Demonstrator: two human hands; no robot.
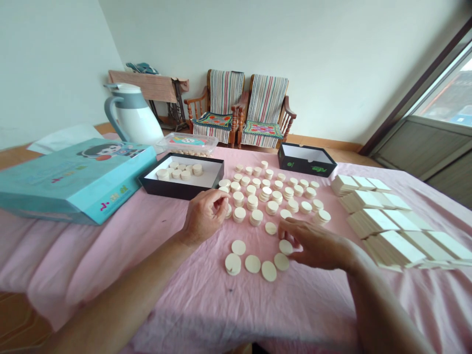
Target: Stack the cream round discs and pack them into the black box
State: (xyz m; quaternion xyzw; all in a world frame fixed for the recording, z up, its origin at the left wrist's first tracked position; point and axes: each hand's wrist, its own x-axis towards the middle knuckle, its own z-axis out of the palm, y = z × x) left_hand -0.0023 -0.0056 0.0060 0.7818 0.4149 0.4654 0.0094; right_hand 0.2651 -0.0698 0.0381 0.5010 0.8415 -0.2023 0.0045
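Note:
Many round pale wooden discs (271,191) lie in small stacks on the pink tablecloth (206,295). My left hand (204,216) is curled, its fingertips pinched on a stack of discs (228,209) at the left edge of the group. My right hand (317,243) lies low over the cloth, fingers stretched toward a single flat disc (285,247). Several loose single discs (252,264) form an arc just in front of both hands.
A black tray (180,184) holding several discs stands behind my left hand. A second black box (306,160) sits further back. Rows of pale flat blocks (383,221) lie right. A blue box (73,179), a thermos jug (134,115), a plastic container (188,144) are left.

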